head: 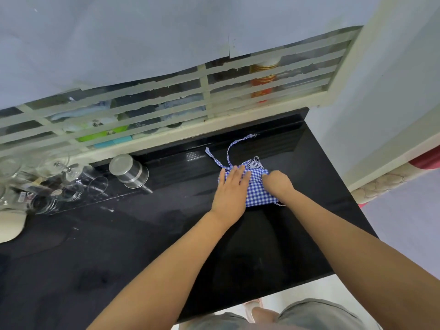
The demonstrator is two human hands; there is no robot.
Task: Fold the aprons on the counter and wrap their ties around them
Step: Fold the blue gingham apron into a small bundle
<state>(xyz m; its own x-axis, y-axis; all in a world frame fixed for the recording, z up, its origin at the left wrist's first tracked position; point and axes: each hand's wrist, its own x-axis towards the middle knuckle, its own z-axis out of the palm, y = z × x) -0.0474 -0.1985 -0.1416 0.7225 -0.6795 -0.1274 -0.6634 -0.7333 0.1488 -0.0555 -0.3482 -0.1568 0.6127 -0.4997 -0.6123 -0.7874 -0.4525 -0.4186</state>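
Forearms reach fwd over black counter (142, 246). L hand (229, 189) lies flat, fingers straight, pressing on folded blue-white check apron (256, 190) near counter's right end. R hand (277, 183), fingers curled, pinches apron's right edge. Ties (228, 152) trail loose behind the bundle, unwrapped. Farther left: steel canister (128, 171), then glassware (69, 172).

— We see a blue-and-white checked apron (258, 190), its ties (215, 158) in the same check.
— We agree. The counter (142, 234) is glossy black, and our canister (128, 171) is silver.
— We also spot a black-and-white striped patch (256, 163).
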